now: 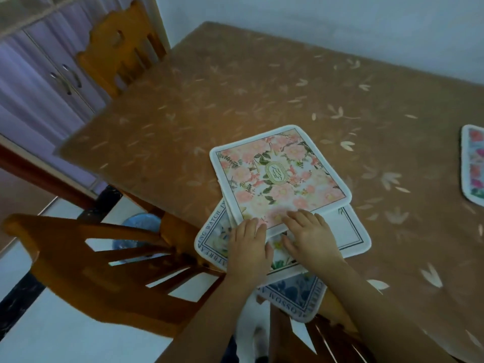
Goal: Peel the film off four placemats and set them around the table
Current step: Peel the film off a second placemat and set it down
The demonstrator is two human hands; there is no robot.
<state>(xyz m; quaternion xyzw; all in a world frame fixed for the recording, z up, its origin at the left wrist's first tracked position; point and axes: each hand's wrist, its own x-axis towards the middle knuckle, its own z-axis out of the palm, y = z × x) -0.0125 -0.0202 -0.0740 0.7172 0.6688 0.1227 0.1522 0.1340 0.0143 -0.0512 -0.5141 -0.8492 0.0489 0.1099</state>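
Pink mat (280,174) tops the stack (351,231) at the worktop's (235,87) near edge, one corner pointing at the person. Left grip (248,242) rests on that corner, pinch unclear; right grip (309,231) presses flat just beside it, fingers straight. The peel would likely run diagonally away.
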